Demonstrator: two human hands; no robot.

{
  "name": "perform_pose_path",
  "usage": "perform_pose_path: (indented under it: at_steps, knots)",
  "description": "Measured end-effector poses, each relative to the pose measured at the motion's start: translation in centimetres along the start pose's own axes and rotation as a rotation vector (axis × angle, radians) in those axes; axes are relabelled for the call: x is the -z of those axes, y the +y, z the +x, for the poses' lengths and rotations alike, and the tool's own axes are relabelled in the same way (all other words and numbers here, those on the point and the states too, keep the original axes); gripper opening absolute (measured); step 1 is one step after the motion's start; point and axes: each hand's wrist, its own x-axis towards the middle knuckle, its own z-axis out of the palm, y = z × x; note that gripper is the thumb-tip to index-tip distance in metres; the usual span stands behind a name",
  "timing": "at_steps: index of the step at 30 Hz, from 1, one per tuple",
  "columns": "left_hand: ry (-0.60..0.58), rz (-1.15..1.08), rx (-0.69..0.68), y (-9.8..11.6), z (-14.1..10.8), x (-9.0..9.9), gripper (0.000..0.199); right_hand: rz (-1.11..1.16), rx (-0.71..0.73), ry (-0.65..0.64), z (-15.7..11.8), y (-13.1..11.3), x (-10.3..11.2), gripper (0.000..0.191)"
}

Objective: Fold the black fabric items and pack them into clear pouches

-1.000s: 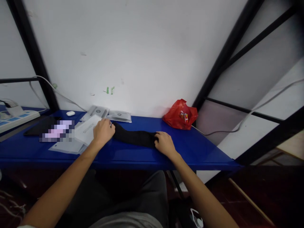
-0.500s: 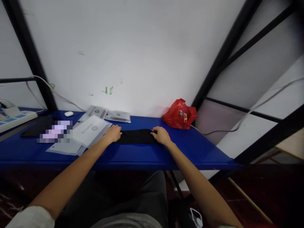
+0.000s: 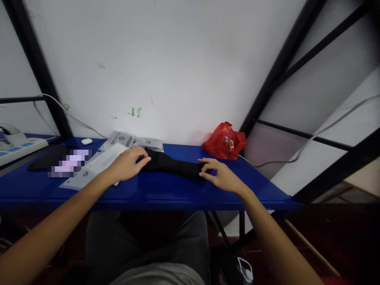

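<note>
A long, soft black piece of cloth (image 3: 173, 165) stretches between my two hands over the blue table (image 3: 166, 194); its exact kind does not show. Its left end, bunched and slightly raised, is pinched between the thumb and fingers of my left hand (image 3: 129, 161). At the other end, my right hand (image 3: 221, 175) has thumb and fingers closed on the cloth, with the forefinger held out straight. The cloth slopes down a little from left to right and looks narrower toward the right.
Printed white packets (image 3: 81, 178) lie left of my left hand, with more grey-white packets (image 3: 148, 143) against the wall. A phone (image 3: 69, 163), a white earbud case (image 3: 86, 141) and a power strip (image 3: 25, 149) are farther left. A red plastic bag (image 3: 224, 140) sits at the back right.
My hands have moved apart, the left one left and slightly up, the right one right. The flat black cloth is now longer, narrower and slanted.
</note>
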Motion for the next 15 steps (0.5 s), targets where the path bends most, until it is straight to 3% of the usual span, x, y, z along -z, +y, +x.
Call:
perform_pose_path:
  at_steps: [5,9,15]
  knots:
    - [-0.116,-0.035,0.017,-0.2,-2.5,-2.2,0.032,0.011,-0.005,0.132,-1.7,-2.5,-1.6,0.017]
    - [-0.264,0.092,-0.024,-0.7,-3.3,-5.1,0.043,-0.131,0.011,-0.062,-1.1,-2.9,-4.9,0.03]
    - [-0.271,0.202,0.043,-1.9,-0.8,-7.8,0.045,-0.289,-0.037,-0.162,2.8,-0.2,-7.2,0.039]
